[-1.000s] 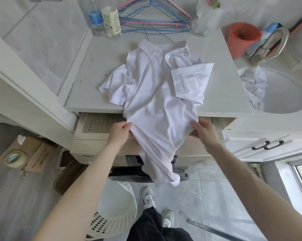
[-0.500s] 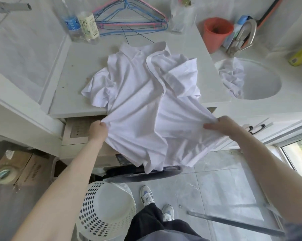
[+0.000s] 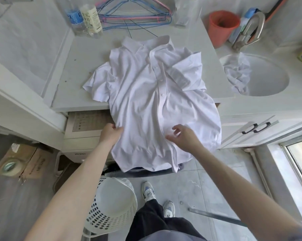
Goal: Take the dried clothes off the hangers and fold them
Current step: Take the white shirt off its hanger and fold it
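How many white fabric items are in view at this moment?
2. The shirt lies spread on the counter, hem hanging over its front edge; a crumpled cloth sits in the sink. More may be hidden.

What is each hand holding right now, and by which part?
The left hand has its grip on the shirt at the side edge, near the hem. The right hand hovers open over the front placket and seems to hold nothing.

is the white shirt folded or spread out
Spread out: white shirt lies front up on the countertop, hem hanging past its edge.
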